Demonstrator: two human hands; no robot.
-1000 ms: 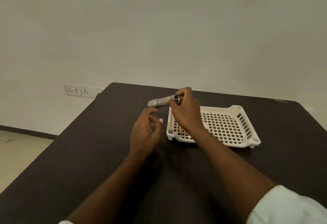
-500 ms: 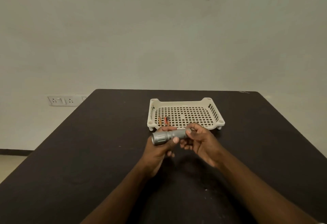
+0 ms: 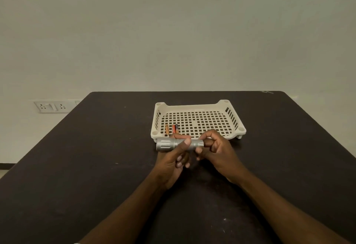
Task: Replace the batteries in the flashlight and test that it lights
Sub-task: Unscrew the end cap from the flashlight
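A silver flashlight [image 3: 167, 145] lies level in front of me above the dark table [image 3: 96, 157], its wide head pointing left. My left hand [image 3: 173, 163] wraps the middle of the barrel, thumb on top. My right hand [image 3: 217, 152] pinches the tail end between thumb and fingers. Three small batteries [image 3: 172, 129], orange and red-black, lie in the near left corner of the cream perforated tray [image 3: 234, 117] just behind the flashlight. No beam shows from the flashlight's head.
The tray stands at the middle of the table, close behind my hands. A wall socket plate [image 3: 51, 106] sits on the pale wall at the left. The table's far edge runs just beyond the tray.
The flashlight came from above the tray's left end, where only my right hand held it, down to the near side. My left hand has closed on its barrel. The view has levelled.
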